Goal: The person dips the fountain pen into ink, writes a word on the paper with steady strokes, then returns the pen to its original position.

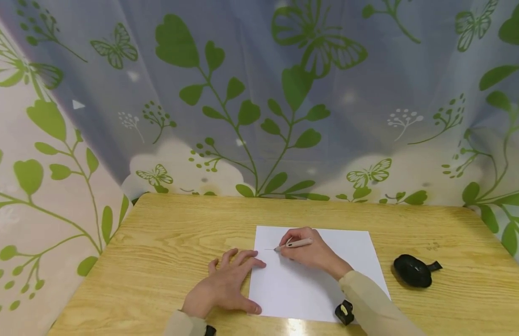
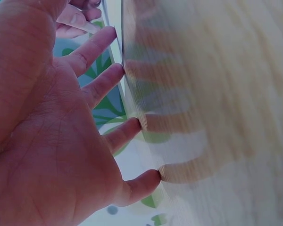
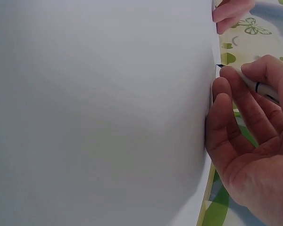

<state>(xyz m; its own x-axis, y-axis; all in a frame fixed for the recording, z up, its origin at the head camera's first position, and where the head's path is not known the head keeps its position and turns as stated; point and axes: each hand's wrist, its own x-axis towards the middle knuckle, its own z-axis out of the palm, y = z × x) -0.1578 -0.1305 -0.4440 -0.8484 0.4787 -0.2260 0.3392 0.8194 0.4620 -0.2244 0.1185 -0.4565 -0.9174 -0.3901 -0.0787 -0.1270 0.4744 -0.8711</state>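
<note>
A sheet of white paper [image 1: 293,289] lies on the wooden table, with a short thin line drawn near its upper left. My right hand [image 1: 307,249] pinches a pale pen [image 1: 300,242] between thumb and fingers, its dark tip on the paper at the line's right end. In the right wrist view the pen [image 3: 262,89] passes under the thumb, and the curled lower fingers rest against the sheet. My left hand [image 1: 227,284] is spread flat, fingertips and thumb at the paper's left edge. The left wrist view shows the fingers [image 2: 125,134] straight and apart, tips touching the tabletop.
A black flower-shaped dish [image 1: 412,270] with a short handle stands on the table [image 1: 171,233] right of the paper. Behind the table's far edge hangs a blue and white curtain [image 1: 251,56] with green leaves and butterflies. A black strap piece [image 1: 345,312] sits at the right sleeve.
</note>
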